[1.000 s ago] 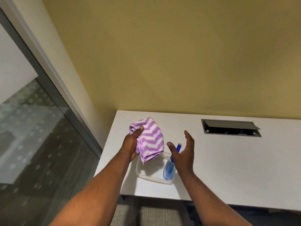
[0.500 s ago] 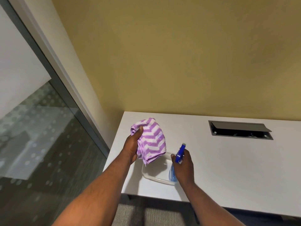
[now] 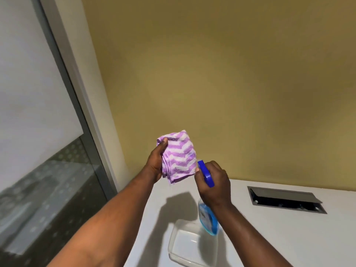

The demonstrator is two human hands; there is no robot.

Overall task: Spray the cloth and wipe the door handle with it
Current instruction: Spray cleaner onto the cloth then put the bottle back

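A folded purple-and-white zigzag cloth (image 3: 180, 155) is held up in the air by my left hand (image 3: 155, 164), thumb on its top left corner. My right hand (image 3: 213, 183) grips a spray bottle (image 3: 208, 216) with a blue head and clear body of blue liquid. The blue nozzle points at the cloth's lower right edge, almost touching it. Both are raised above the white table (image 3: 269, 237). No door handle is in view.
A clear plastic tub (image 3: 187, 245) sits on the table below my hands, near the front edge. A grey cable hatch (image 3: 285, 199) is set into the table at right. A glass partition with a grey frame (image 3: 63, 89) stands at left; a yellow wall is behind.
My right hand closed on the spray bottle, lifted it out of the tub and brought its nozzle up to the cloth. My left hand raised the cloth higher.
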